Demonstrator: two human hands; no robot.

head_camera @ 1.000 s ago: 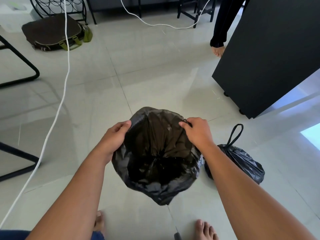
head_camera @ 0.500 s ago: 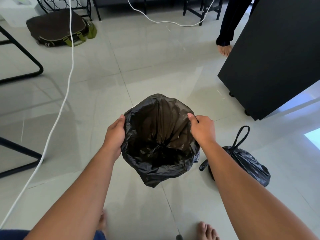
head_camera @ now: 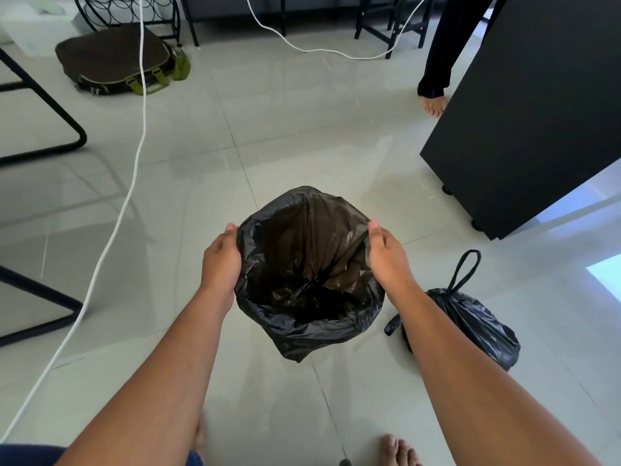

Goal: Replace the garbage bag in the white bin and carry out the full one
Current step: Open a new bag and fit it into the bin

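My bare toes [head_camera: 398, 450] show at the bottom edge. Above them my left hand [head_camera: 221, 260] and right hand [head_camera: 386, 257] grip opposite sides of the fresh black bag [head_camera: 309, 274], fingers curled over its rim, mouth spread wide. The bin itself is hidden. The tied full bag [head_camera: 477, 326] lies just right on the tiled floor [head_camera: 302, 129]; farther off stands a black cabinet [head_camera: 537, 105].

- Left hand [head_camera: 220, 264]: palm turned inward, fingers curled over the left edge of the bag's mouth, forearm reaching forward and down.
- Right hand [head_camera: 386, 260]: mirrors it, thumb up, fingers gripping the right edge, forearm extended.
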